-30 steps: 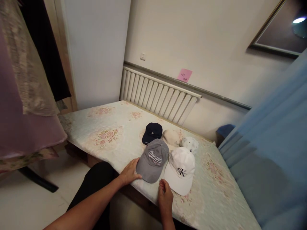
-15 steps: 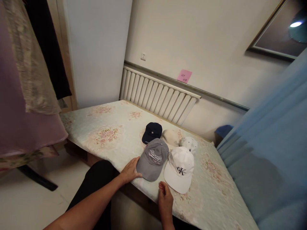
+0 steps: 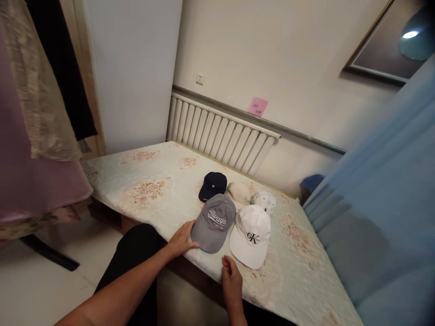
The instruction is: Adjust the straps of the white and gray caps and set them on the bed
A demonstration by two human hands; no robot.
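Several caps lie on a floral mattress (image 3: 152, 190). A grey cap (image 3: 214, 222) with white lettering is nearest me, a white cap (image 3: 250, 235) with black letters beside it on the right. Behind them sit a navy cap (image 3: 212, 185), a beige cap (image 3: 239, 192) and a small white patterned cap (image 3: 264, 200). My left hand (image 3: 181, 240) rests open on the mattress, its fingers touching the grey cap's brim. My right hand (image 3: 231, 278) hovers at the mattress edge just below the white cap's brim, fingers curled loosely, holding nothing that I can see.
A white radiator (image 3: 220, 136) runs along the wall behind the bed, with a pink note (image 3: 257, 106) above it. Blue fabric (image 3: 380, 203) fills the right side. Hanging clothes (image 3: 34, 113) crowd the left. My dark-trousered knee (image 3: 136, 244) is against the bed's edge.
The view has shifted slightly. My right hand has drawn back a little from the white cap's brim. My left hand stays at the grey cap.
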